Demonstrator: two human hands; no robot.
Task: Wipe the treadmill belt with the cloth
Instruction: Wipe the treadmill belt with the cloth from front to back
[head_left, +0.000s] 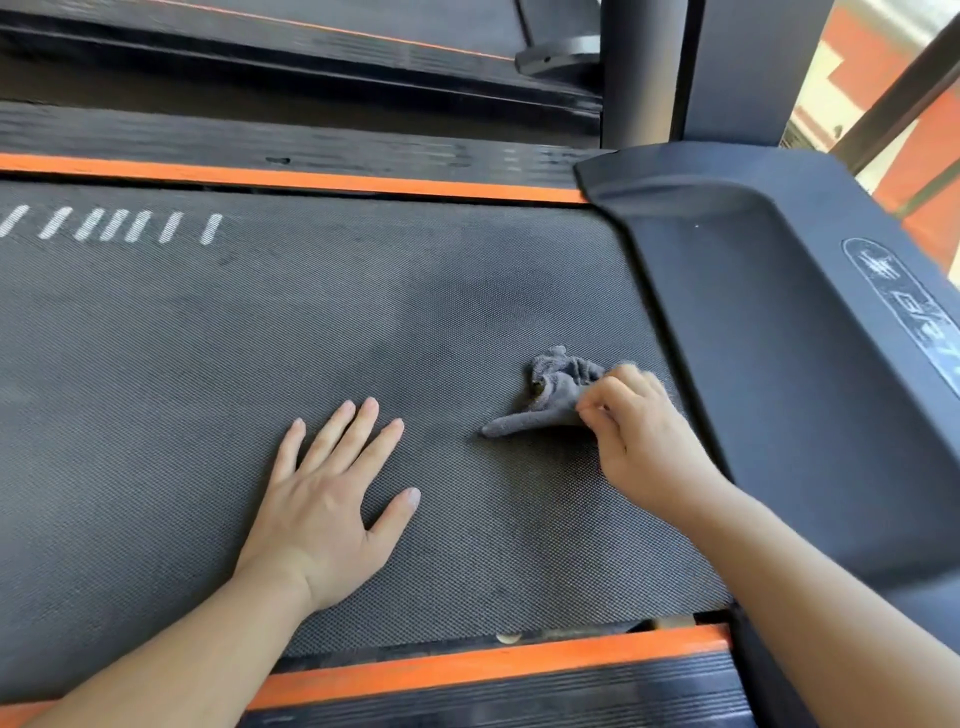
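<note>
The dark textured treadmill belt fills the middle of the view, with darker damp-looking patches near its centre. A small crumpled grey cloth lies on the belt close to the motor cover. My right hand grips the cloth's right edge with curled fingers. My left hand presses flat on the belt with fingers spread, a short way left of the cloth.
A dark blue motor cover with a logo borders the belt on the right. Orange side rails run along the far edge and near edge. A dark upright post rises behind, and another treadmill lies beyond.
</note>
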